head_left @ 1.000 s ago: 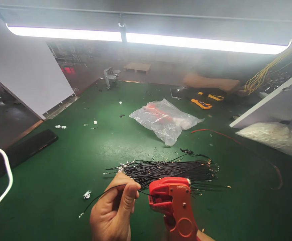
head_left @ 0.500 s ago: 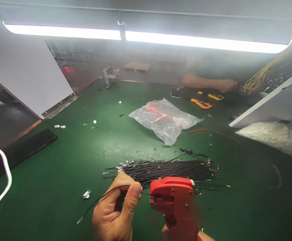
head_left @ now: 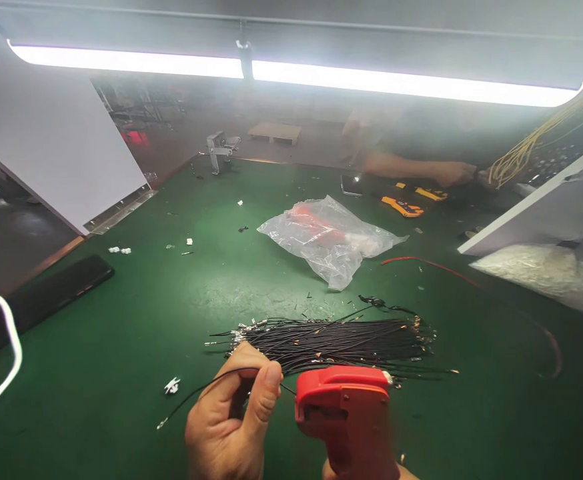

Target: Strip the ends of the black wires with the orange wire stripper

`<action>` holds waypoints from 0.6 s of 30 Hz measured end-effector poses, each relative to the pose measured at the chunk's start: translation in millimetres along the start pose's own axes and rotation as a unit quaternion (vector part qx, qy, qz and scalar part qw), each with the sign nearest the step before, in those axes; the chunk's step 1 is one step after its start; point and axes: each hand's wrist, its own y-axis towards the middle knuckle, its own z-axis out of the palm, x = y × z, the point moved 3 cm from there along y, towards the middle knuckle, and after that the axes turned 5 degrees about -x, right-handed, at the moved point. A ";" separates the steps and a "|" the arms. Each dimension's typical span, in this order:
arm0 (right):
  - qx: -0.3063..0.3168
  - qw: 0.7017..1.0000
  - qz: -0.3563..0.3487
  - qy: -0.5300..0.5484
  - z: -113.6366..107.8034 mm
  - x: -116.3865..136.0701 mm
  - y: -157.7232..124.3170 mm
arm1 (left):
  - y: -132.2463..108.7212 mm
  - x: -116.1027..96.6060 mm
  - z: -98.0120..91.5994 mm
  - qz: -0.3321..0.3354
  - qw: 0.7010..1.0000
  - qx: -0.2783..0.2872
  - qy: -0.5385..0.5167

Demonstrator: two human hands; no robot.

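Observation:
Between thumb and fingers, my left hand [head_left: 234, 417] pinches a thin black wire [head_left: 191, 399]. The wire's left end carries a small metal terminal, and its right end points at the head of a red wire stripper [head_left: 344, 407]. My right hand [head_left: 327, 471] grips that stripper from below; most of the hand is hidden behind the tool and by the frame's bottom edge. Just beyond both hands lies a bundle of black wires [head_left: 341, 339], with metal terminals at its left ends and bare copper at several right ends.
A clear plastic bag [head_left: 329, 240] with red and white contents lies mid-table. Behind it are a phone [head_left: 351, 185], orange tools [head_left: 402, 207] and another person's arm [head_left: 416, 168]. A white connector [head_left: 172, 385] sits left of my hand; a dark case [head_left: 46, 303] lies far left.
The stripper has shifted slightly down and left, and its jaw area looks different. The wire's right end shows just outside the tool's head. My left hand has barely moved.

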 end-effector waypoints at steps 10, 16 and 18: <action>-0.012 0.999 -0.013 0.045 -20.6 3.5 -0.3 | -5.8 -1.9 3.9 0.026 1.000 -0.008 -0.007; 0.008 0.999 0.018 0.045 -26.2 5.8 -0.4 | -0.4 -0.5 -1.0 0.016 0.999 0.042 0.027; 0.024 0.998 0.032 0.038 -24.7 2.9 -3.5 | 1.3 -0.7 -2.4 0.010 0.999 0.038 0.030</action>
